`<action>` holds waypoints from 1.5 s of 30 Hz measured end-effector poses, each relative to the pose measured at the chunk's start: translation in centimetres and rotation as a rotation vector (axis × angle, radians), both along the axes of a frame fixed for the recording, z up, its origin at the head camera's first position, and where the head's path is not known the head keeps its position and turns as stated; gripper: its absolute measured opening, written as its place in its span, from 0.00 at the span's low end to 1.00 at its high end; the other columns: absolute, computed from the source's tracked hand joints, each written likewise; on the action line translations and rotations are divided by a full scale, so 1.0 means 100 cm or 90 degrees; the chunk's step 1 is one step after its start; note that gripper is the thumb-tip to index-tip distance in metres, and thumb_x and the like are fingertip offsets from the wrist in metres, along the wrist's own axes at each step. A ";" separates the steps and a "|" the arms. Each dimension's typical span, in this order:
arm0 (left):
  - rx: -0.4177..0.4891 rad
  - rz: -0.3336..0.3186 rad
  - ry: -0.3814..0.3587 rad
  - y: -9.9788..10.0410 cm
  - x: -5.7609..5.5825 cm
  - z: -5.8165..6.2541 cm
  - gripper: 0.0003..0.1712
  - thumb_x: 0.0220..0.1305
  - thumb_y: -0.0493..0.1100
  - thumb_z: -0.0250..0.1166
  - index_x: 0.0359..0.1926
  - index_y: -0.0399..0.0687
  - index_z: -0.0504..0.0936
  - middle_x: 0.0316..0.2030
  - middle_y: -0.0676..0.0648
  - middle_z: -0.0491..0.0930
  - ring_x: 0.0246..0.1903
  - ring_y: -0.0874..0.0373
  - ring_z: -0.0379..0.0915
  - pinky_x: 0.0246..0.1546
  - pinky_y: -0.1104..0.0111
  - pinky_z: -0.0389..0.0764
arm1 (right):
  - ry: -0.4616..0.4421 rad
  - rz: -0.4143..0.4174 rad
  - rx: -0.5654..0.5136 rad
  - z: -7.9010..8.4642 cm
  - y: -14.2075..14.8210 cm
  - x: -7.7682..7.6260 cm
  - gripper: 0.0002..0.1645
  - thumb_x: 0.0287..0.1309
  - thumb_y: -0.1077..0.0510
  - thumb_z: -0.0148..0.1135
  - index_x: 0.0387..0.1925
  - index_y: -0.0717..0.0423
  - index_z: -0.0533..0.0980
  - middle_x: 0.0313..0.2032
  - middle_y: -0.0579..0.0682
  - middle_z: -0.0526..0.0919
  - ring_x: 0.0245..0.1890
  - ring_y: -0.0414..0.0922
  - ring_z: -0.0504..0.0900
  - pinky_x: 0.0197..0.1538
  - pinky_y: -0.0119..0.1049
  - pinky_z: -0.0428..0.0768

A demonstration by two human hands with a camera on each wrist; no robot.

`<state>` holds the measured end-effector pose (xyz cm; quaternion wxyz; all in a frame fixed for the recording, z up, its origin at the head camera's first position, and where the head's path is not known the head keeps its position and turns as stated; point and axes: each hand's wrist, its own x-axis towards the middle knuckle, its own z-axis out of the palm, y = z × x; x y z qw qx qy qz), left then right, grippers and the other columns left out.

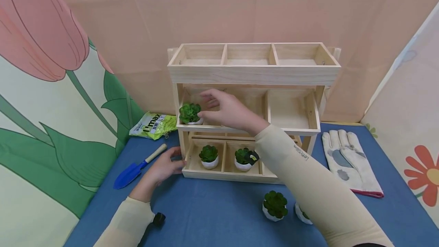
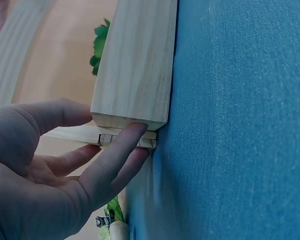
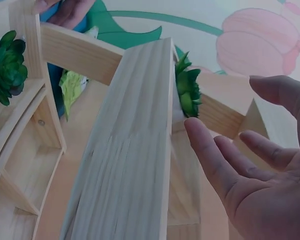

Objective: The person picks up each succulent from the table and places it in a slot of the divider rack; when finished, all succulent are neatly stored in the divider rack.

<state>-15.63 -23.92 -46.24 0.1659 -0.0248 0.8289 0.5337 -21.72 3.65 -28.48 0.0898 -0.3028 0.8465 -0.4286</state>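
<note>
My right hand (image 1: 229, 111) is at the middle tier of a wooden planter shelf (image 1: 253, 74), beside a succulent in a white pot (image 1: 189, 113) in the left compartment. Its fingers are spread and apart from the pot in the right wrist view, where the green leaves (image 3: 188, 87) show just past the fingertips. With its fingertips, my left hand (image 1: 167, 167) touches the left end of the bottom tier, thumb near the corner of the front board (image 2: 135, 65). In that tier, one potted succulent (image 1: 209, 156) sits in the left compartment and another (image 1: 242, 159) in the middle one.
Two more potted succulents, one whole (image 1: 275, 205) and one partly behind the right sleeve (image 1: 303, 214), are on the blue cloth. A blue trowel (image 1: 130, 174) and green packet (image 1: 153, 125) lie left of the shelf. White gloves (image 1: 350, 163) lie to the right.
</note>
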 end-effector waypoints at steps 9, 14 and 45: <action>-0.001 0.010 -0.019 0.002 -0.002 -0.002 0.41 0.77 0.37 0.63 0.82 0.34 0.55 0.78 0.26 0.59 0.72 0.27 0.69 0.58 0.48 0.90 | 0.022 0.003 -0.019 0.000 0.024 0.028 0.39 0.71 0.45 0.70 0.77 0.47 0.68 0.72 0.49 0.76 0.71 0.50 0.79 0.70 0.52 0.84; -0.005 0.017 -0.025 0.003 -0.003 -0.004 0.40 0.77 0.37 0.63 0.82 0.35 0.56 0.78 0.27 0.60 0.72 0.27 0.70 0.58 0.48 0.90 | 0.057 -0.008 -0.011 0.003 0.048 0.047 0.39 0.70 0.48 0.71 0.77 0.48 0.68 0.72 0.49 0.76 0.69 0.48 0.81 0.65 0.48 0.88; 0.002 0.013 -0.022 0.000 -0.001 -0.001 0.41 0.77 0.38 0.63 0.82 0.36 0.55 0.79 0.28 0.59 0.71 0.28 0.71 0.59 0.49 0.90 | 0.139 -0.165 -0.045 -0.044 0.185 0.128 0.39 0.68 0.62 0.72 0.76 0.47 0.69 0.66 0.51 0.80 0.59 0.21 0.79 0.52 0.22 0.87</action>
